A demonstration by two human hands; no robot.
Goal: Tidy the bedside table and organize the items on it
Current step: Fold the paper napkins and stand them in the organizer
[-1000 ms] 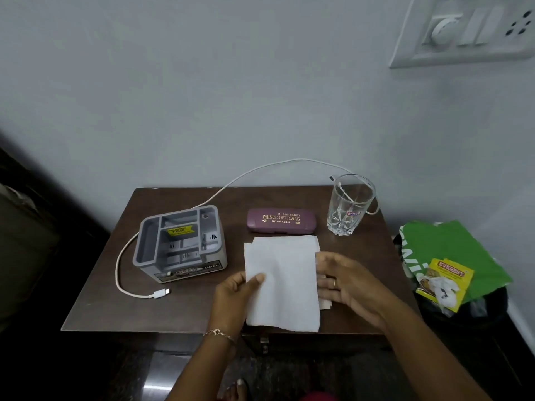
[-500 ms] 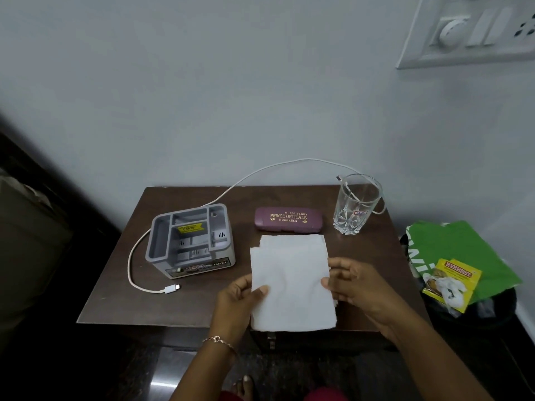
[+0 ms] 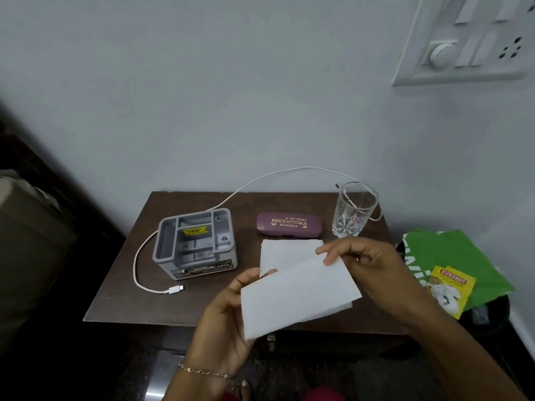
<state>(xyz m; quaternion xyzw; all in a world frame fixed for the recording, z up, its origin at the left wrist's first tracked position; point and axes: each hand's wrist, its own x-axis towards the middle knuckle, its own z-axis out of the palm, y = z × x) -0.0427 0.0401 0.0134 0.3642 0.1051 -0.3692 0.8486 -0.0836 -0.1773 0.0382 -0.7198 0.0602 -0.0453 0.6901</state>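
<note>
A white tissue (image 3: 298, 293) is lifted above the front of the brown bedside table (image 3: 121, 287), its near half folded up over the far half. My left hand (image 3: 228, 316) grips its left edge and my right hand (image 3: 364, 264) pinches its upper right corner. On the table behind stand a grey plastic organiser (image 3: 195, 243), a purple spectacle case (image 3: 289, 224) and an empty drinking glass (image 3: 353, 211). A white charging cable (image 3: 139, 264) runs from the glass along the back, round the organiser, and ends in a plug near the front left.
A black bin (image 3: 486, 316) to the right of the table holds a green bag (image 3: 451, 256) and a yellow packet (image 3: 447, 290). A switchboard (image 3: 469, 41) hangs on the wall at upper right. Dark furniture stands to the left.
The tissue lay flat on the table under both hands. Now both hands have raised it and the near half is folded over, tilted up to the right.
</note>
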